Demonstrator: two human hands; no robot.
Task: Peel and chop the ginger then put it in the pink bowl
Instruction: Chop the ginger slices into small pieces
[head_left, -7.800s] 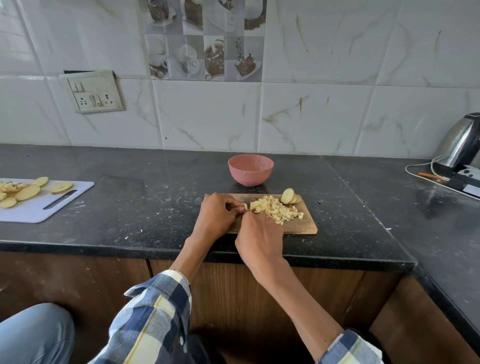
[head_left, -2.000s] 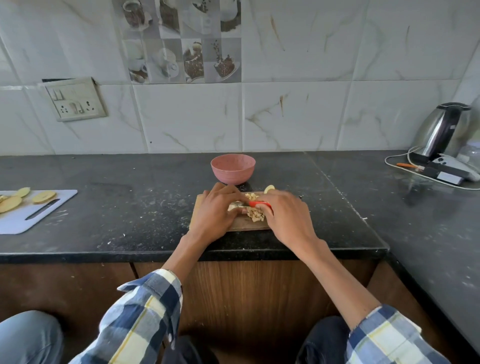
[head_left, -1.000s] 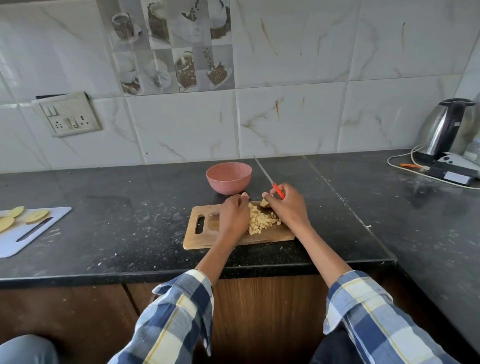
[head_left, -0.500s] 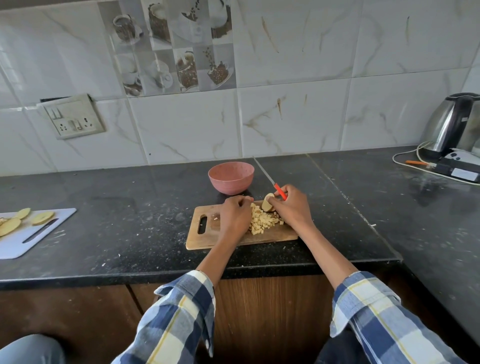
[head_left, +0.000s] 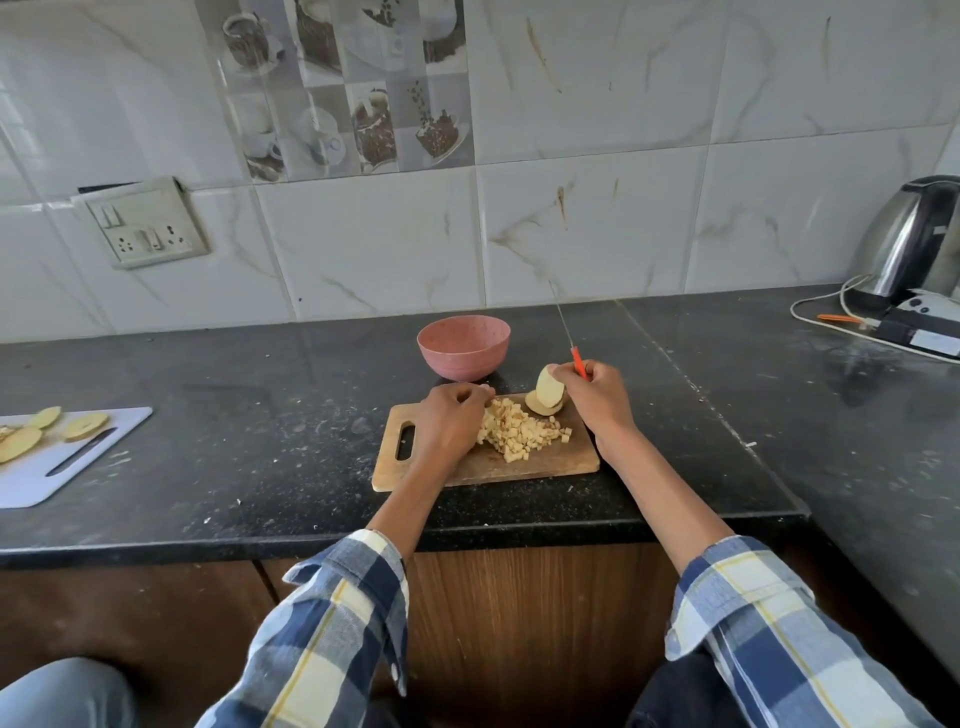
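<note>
A heap of chopped ginger (head_left: 522, 435) lies on the wooden cutting board (head_left: 519, 465). My left hand (head_left: 448, 423) rests with curled fingers against the heap's left side. My right hand (head_left: 597, 397) grips the orange-handled knife (head_left: 576, 361), blade pointing up and away, and its fingertips lift a ginger slice (head_left: 548, 388) on edge. Another slice (head_left: 540, 408) lies flat under it. The pink bowl (head_left: 463, 347) stands just behind the board; its inside shows nothing.
A white cutting board (head_left: 47, 467) with pale slices and a knife sits at the far left. A steel kettle (head_left: 914, 239) with cable and small devices stands at the back right. The counter's front edge runs just below the wooden board.
Over the last second my right hand has tipped a ginger slice up on edge while holding the knife. My left hand stays at the heap. Earlier, both hands gathered the pieces together.
</note>
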